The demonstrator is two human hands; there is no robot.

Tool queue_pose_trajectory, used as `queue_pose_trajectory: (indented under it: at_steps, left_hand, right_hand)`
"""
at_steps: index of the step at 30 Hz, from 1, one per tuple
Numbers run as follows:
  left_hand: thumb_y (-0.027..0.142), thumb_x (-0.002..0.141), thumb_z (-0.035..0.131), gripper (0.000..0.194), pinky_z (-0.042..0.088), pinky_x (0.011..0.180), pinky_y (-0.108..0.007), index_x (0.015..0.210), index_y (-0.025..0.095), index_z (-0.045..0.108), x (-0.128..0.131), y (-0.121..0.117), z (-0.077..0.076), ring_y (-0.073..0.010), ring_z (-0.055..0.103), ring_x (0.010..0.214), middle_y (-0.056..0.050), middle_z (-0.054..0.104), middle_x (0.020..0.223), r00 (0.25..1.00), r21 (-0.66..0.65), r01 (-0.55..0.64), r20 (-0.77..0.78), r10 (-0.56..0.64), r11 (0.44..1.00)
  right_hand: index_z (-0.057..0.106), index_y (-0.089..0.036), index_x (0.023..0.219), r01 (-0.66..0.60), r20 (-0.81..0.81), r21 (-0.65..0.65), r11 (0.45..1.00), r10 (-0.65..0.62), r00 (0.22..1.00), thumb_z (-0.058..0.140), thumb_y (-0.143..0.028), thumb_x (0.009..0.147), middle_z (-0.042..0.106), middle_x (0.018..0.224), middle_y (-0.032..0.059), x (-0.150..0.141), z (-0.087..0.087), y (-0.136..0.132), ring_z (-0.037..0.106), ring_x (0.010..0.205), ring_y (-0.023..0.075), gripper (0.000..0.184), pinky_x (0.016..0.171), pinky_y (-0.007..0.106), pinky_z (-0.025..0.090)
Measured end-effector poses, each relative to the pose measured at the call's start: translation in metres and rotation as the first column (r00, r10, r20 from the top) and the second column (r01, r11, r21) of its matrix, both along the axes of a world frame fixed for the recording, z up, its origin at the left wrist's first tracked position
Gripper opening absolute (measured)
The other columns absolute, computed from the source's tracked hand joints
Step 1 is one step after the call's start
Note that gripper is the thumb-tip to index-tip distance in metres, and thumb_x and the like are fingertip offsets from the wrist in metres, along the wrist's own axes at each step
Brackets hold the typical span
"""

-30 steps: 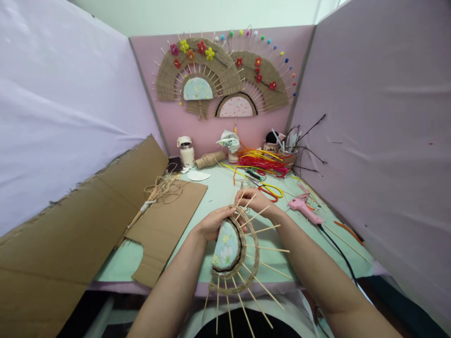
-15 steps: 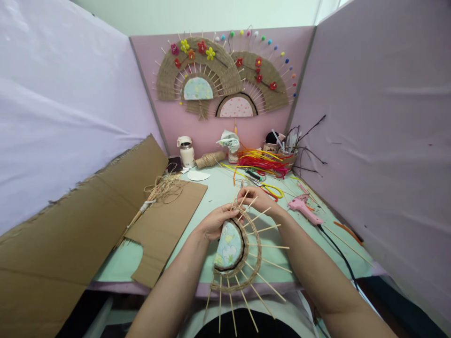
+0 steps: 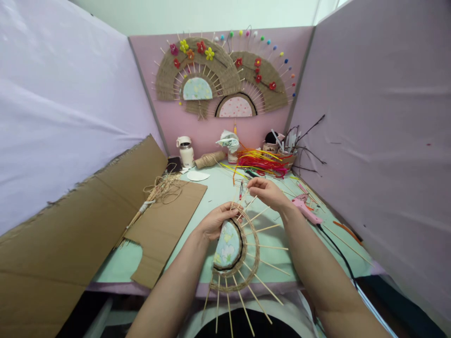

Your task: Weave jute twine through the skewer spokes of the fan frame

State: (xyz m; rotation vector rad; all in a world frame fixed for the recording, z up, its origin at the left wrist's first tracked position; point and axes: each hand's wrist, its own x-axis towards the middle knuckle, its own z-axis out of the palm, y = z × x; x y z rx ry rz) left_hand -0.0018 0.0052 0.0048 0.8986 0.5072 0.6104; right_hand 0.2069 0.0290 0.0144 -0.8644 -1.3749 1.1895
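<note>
My left hand grips the upper end of a half-round woven fan, thumb on top and fingers behind. Pale blue floral cloth with a black edge covers the fan's centre. Thin wooden sticks radiate from it, with a band of brown twine woven between them. Above the fan's top end, my right hand is raised with thumb and fingers pinched together. Whatever lies in that pinch is too fine to make out. Just left of its fingertips, a slim red-and-dark pen-like tool lies on the table.
Cardboard sheets lie at left, with a stick bundle and loose twine on them. Behind are a twine roll, a white bottle and red-yellow pipe cleaners. A pink glue gun with its cord is at right.
My right hand has moved up and to the right, away from the fan's top end. My left hand keeps its hold; the fan has barely shifted.
</note>
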Motion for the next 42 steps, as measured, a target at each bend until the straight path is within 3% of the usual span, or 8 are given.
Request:
queue_pose_trajectory:
  at_steps: [5,11,19,27,31,35,42]
  left_hand:
    - [0.025,0.068,0.072,0.026,0.043,0.056,-0.019,0.087,0.012,0.059,0.001,-0.002,0.000,-0.0088,0.056,0.059,-0.002,0.061,0.069,0.997,0.018,0.072,-0.004,-0.071,0.997]
    - [0.024,0.068,0.072,0.023,0.044,0.057,-0.020,0.084,0.011,0.061,0.003,-0.005,0.000,-0.0092,0.057,0.057,-0.003,0.062,0.067,0.988,-0.002,0.152,-0.014,-0.152,0.988]
    - [0.024,0.068,0.072,0.023,0.045,0.058,-0.020,0.085,0.011,0.063,0.005,-0.008,-0.002,-0.0088,0.058,0.058,-0.003,0.062,0.069,0.978,-0.004,0.206,-0.016,-0.206,0.979]
    - [0.028,0.068,0.072,0.029,0.045,0.062,-0.022,0.091,0.011,0.066,0.009,-0.014,-0.004,-0.0115,0.060,0.064,-0.005,0.065,0.073,0.979,0.060,0.192,-0.082,-0.187,0.980]
    - [0.032,0.067,0.072,0.027,0.044,0.062,-0.024,0.082,0.010,0.067,0.012,-0.014,-0.005,-0.0126,0.060,0.063,-0.007,0.066,0.073,0.980,0.134,0.134,-0.162,-0.112,0.982]
    - [0.036,0.064,0.071,0.027,0.040,0.055,-0.023,0.075,0.011,0.068,0.010,-0.009,-0.001,-0.0109,0.056,0.055,-0.005,0.066,0.067,0.962,0.210,-0.064,-0.246,0.117,0.976]
    - [0.036,0.063,0.071,0.025,0.035,0.052,-0.021,0.070,0.012,0.066,0.003,0.004,0.002,-0.0091,0.050,0.053,-0.001,0.062,0.062,0.872,0.375,-0.345,-0.211,0.442,0.860]
  right_hand:
    - [0.062,-0.018,0.077,0.008,-0.169,-0.004,1.000,-0.009,0.986,0.073,-0.025,0.067,0.058,0.069,-0.0023,-0.001,0.003,0.000,0.051,0.062,0.0082,0.016,0.061,0.023,0.038]
    - [0.061,-0.018,0.077,-0.008,-0.196,-0.009,1.000,0.006,0.981,0.073,-0.023,0.066,0.058,0.066,-0.0030,-0.009,0.002,-0.001,0.049,0.058,0.0076,0.017,0.058,0.023,0.038]
    - [0.060,-0.018,0.077,-0.015,-0.136,-0.061,0.998,0.006,0.991,0.072,-0.026,0.064,0.058,0.066,-0.0031,-0.015,-0.004,0.003,0.050,0.057,0.0080,0.020,0.056,0.022,0.038]
    - [0.060,-0.015,0.074,-0.101,0.087,-0.146,0.984,0.114,0.990,0.072,-0.029,0.061,0.058,0.064,-0.0019,-0.043,-0.025,0.003,0.049,0.057,0.0086,0.022,0.053,0.022,0.037]
    - [0.060,-0.015,0.072,-0.117,0.135,-0.168,0.979,0.141,0.981,0.071,-0.030,0.060,0.057,0.062,-0.0020,-0.049,-0.032,0.005,0.050,0.055,0.0089,0.022,0.053,0.023,0.038]
    - [0.060,-0.015,0.069,-0.044,0.214,-0.164,0.985,0.079,0.974,0.071,-0.031,0.061,0.059,0.060,-0.0004,-0.042,-0.037,0.011,0.051,0.052,0.0101,0.021,0.052,0.024,0.040]
    - [0.068,-0.013,0.075,0.000,0.374,-0.050,0.999,0.019,0.927,0.066,-0.040,0.068,0.064,0.070,0.0038,-0.026,-0.027,0.014,0.056,0.066,0.0147,0.028,0.063,0.026,0.042]
